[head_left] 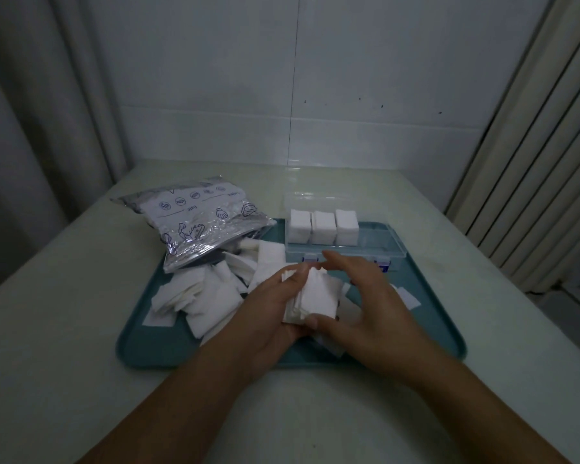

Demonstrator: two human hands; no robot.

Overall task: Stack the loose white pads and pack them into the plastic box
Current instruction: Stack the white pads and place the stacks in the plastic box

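The teal tray (141, 349) fills the lower middle of the frame, carrying a heap of loose white pads (201, 296) at centre left. At centre right sits the clear plastic box (382, 242) — open, three neat stacks (322, 226) in its left end. Left hand (268, 313) and right hand (365, 303) together grip an uneven pad stack (315, 296) at centre; squeezed askew, it could fan out and spill.
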